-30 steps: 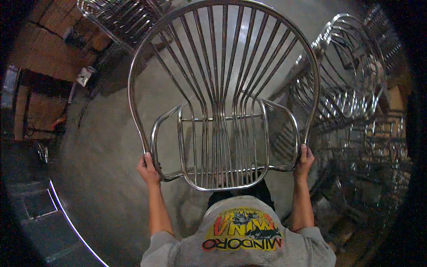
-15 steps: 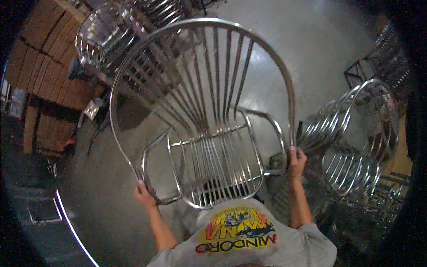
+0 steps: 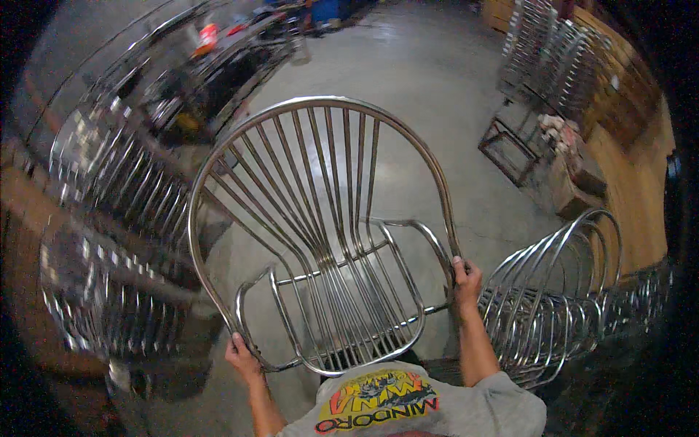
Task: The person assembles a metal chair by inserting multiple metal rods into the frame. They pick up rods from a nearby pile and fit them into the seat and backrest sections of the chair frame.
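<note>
A shiny metal chair frame [image 3: 331, 262] with a big round hoop back and fanned bars hangs before me, held at both sides. Its slatted seat sits close to my shirt. My left hand [image 3: 240, 353] is closed around the lower left of the hoop, near the left armrest. On the other side my right hand [image 3: 467, 280] grips the hoop's lower right tube beside the right armrest. The thumbs show on the tube; the other fingers are partly hidden behind it.
Stacked metal chair frames [image 3: 553, 298] stand close by on my right. Blurred racks of metal frames [image 3: 116, 291] line the left. Farther right are a rusty metal stand [image 3: 510, 151], a cardboard box [image 3: 571, 186] and brown panels [image 3: 626, 197]. Grey concrete floor [image 3: 422, 65] stretches ahead.
The view has swung round to the right, so the surroundings have shifted leftward. The chair frame stays in both hands and sits slightly lower in the picture.
</note>
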Tool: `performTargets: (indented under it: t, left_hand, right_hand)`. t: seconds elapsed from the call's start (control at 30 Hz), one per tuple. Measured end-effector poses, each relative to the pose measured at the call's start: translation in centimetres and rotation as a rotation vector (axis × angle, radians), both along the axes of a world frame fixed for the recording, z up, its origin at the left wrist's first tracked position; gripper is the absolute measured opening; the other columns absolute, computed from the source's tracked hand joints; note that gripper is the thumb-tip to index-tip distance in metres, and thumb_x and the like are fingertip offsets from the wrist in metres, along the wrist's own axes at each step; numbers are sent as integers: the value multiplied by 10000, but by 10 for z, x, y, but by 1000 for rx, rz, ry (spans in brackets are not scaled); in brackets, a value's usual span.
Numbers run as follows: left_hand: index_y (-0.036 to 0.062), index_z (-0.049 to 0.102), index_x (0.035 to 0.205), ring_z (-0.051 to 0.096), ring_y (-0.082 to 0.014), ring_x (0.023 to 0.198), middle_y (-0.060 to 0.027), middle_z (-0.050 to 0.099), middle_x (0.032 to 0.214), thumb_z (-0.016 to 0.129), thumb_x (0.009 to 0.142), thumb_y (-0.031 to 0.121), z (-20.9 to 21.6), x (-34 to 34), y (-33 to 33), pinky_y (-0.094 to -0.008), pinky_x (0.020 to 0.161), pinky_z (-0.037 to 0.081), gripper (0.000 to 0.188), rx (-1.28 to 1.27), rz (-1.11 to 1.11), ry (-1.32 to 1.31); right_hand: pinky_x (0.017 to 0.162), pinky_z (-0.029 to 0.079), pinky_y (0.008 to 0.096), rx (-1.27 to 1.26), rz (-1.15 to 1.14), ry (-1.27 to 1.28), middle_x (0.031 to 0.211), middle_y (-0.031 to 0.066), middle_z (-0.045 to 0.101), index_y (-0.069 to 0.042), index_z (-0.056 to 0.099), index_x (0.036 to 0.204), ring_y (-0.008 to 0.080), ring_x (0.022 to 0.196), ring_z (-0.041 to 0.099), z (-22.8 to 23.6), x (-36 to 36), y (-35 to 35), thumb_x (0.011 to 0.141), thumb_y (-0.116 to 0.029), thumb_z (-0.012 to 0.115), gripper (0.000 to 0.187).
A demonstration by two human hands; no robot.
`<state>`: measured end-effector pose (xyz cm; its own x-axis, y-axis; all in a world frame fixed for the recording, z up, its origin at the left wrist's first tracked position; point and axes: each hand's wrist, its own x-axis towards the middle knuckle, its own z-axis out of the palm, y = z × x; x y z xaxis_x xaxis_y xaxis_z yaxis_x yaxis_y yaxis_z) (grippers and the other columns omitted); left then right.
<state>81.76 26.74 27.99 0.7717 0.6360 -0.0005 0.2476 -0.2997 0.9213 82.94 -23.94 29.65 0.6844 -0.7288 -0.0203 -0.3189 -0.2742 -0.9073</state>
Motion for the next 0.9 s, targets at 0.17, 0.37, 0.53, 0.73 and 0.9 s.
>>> performTargets:
  t: [0.17,0.37,0.53,0.73,0.9]
  left_hand:
    - [-4,555,711,428,-111,561,2,495,606,562,958,317,-22,228,-81,-316,515,340,405,-148,-137,32]
    - [29,530,697,425,-101,550,7,480,598,542,971,315,-43,471,-170,-297,501,325,397,-77,-384,-92]
    - [35,528,698,415,-94,526,12,460,586,520,980,320,-23,613,-252,-286,478,322,401,-85,-320,-114]
    - [38,518,697,437,-100,502,-3,486,590,517,980,318,-29,667,-319,-287,456,334,398,-174,-328,-97]
    - [26,531,712,443,-107,496,-22,496,584,527,974,324,-48,653,-323,-296,456,345,398,-193,-354,-96]
  right_hand:
    - [522,369,343,-80,-241,-51,611,45,549,12,618,725,126,569,460,-11,99,-72,878,-377,640,418]
    - [524,354,342,-107,-356,-69,595,39,526,10,590,712,135,567,449,-34,281,-141,888,-353,626,405]
    - [535,382,372,-104,-357,-80,574,79,536,13,585,693,169,553,474,-1,423,-225,876,-378,625,433]
    - [545,405,361,-159,-381,-102,596,63,570,-4,609,709,162,568,511,9,478,-291,878,-383,627,415]
    - [544,387,357,-210,-452,-110,593,55,539,12,591,713,147,577,487,0,437,-275,887,-376,618,426]
